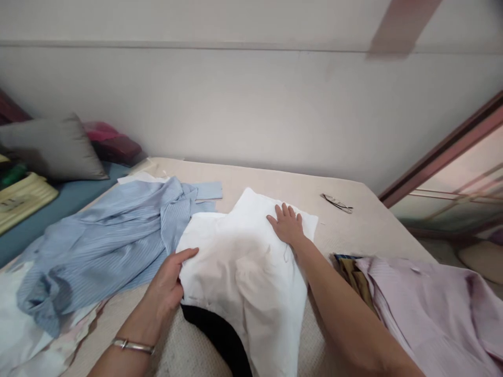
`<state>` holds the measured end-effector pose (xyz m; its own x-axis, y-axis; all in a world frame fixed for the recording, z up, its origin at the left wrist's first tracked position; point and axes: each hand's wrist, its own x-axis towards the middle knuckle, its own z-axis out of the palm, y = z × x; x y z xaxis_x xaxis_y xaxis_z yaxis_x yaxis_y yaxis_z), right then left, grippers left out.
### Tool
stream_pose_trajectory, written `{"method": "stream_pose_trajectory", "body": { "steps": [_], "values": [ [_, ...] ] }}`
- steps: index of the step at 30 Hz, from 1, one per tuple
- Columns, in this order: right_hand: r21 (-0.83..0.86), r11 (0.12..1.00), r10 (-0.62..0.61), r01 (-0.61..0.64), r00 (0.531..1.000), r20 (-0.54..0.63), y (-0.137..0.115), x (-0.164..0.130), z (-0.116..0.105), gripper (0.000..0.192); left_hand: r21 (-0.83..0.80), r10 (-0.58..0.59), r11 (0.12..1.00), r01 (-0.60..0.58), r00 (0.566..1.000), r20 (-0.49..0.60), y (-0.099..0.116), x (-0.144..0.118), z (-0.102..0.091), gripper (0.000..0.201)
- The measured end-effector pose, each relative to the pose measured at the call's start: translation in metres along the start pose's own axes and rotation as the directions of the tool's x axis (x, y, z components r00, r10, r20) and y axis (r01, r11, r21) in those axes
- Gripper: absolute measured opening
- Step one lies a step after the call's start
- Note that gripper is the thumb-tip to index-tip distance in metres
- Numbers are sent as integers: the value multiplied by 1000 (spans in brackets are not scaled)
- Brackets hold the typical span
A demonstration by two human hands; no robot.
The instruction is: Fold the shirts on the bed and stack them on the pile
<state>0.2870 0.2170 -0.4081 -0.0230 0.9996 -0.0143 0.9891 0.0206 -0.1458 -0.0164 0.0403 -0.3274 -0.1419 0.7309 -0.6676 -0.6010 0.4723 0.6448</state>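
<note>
plainly, white shirt [243, 262] lies rumpled under left hand [167, 285], right hand [288, 225].

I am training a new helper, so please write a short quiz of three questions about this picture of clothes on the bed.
1. True or false: the right hand lies flat on the white garment.
2. Which garment lies to the left of the white one? A: the blue striped shirt; B: the pale lilac shirt; C: a red coat.
3. What does the left hand do with the white garment?

Key
1. True.
2. A.
3. It grips the garment's left edge, thumb on top, above a black cloth.
</note>
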Motion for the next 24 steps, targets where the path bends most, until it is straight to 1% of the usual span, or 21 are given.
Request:
{"method": "stream_pose_trajectory", "body": {
  "steps": [2,3,4,6,8,9,11,12,13,15,16,17,18,19,20,21,22,24],
  "values": [
    [-2,1000,23,-23,999,33,-12,6,-8,69,-9,80,997,-81,996,-28,2,0,0,44],
    [4,1000,20,-20,1000,22,-20,9,-11,69,-4,116,993,-116,993,-36,3,1,0,44],
    [11,1000,-8,8,1000,-6,-29,12,-14,70,6,141,990,-141,989,-40,3,2,-1,43],
    [18,993,-117,118,992,-42,-48,16,-13,70,31,158,987,-157,987,-41,3,4,-3,42],
    [32,978,-208,208,978,-2,-66,21,-9,69,43,149,988,-148,988,-29,2,5,-5,44],
    [45,974,-222,220,974,34,-74,24,-8,67,42,139,990,-138,990,-17,2,5,-6,46],
    [61,980,-192,188,979,69,-87,33,-8,64,37,132,990,-133,991,14,0,5,-6,54],
    [65,985,-160,157,986,54,-94,38,-11,67,45,142,989,-144,989,30,-2,5,-5,58],
    [78,991,-115,112,993,33,-100,44,-14,72,64,166,984,-169,985,44,-3,5,-3,62],
    [136,991,-2,0,1000,18,-114,56,-19,82,162,267,946,-281,958,101,-6,4,0,66],
    [180,982,52,-56,998,29,-121,61,-21,84,249,339,896,-367,929,150,-8,4,2,66],
    [225,969,91,-100,995,48,-128,66,-21,82,348,414,813,-466,884,216,-11,3,3,65],
    [262,957,112,-126,991,68,-134,70,-20,77,448,477,694,-564,826,300,-14,2,5,63],
    [286,949,118,-136,990,81,-139,73,-19,70,534,510,547,-645,762,398,-17,0,7,62],
    [304,943,120,-138,990,79,-142,76,-17,63,598,508,385,-703,702,499,-21,-2,8,63],
    [318,938,121,-137,990,71,-144,79,-16,56,636,474,225,-738,653,590,-26,-4,10,65],
    [328,935,120,-134,991,63,-144,82,-15,51,651,415,76,-755,617,668,-30,-7,11,68],
    [349,930,111,-120,993,45,-138,84,-16,44,625,269,-187,-758,572,775,-40,-12,14,74]
  ]
}}
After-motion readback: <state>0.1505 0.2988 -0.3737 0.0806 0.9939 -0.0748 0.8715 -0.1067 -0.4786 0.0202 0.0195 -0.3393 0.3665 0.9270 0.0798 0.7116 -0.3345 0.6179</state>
